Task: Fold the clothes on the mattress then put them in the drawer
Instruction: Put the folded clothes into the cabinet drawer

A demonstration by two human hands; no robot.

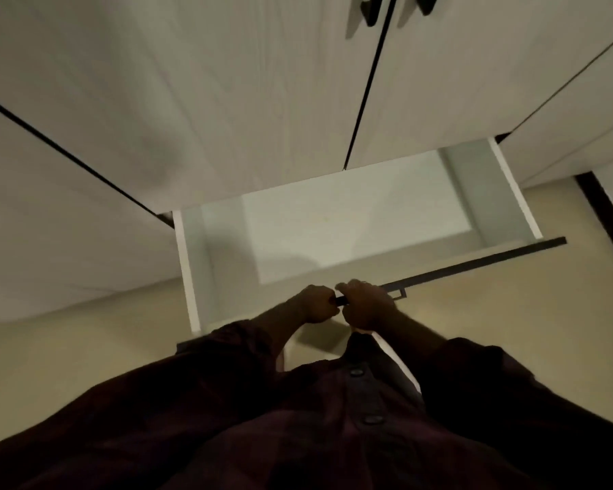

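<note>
A white drawer (186, 263) stands pulled out from the base of a pale wardrobe, and its pale floor shows no clothes inside. A dark bar handle (397, 290) runs along the drawer's front edge. My left hand (315, 304) and my right hand (365, 305) sit side by side with fingers curled round this handle. No clothes or mattress are in view. My dark maroon sleeves and buttoned shirt fill the lower part of the view.
Tall pale wardrobe doors (227, 100) with black handles (368, 8) rise above the drawer. A beige floor (50, 366) spreads left and right of me. A dark-edged panel (602, 213) stands at the right.
</note>
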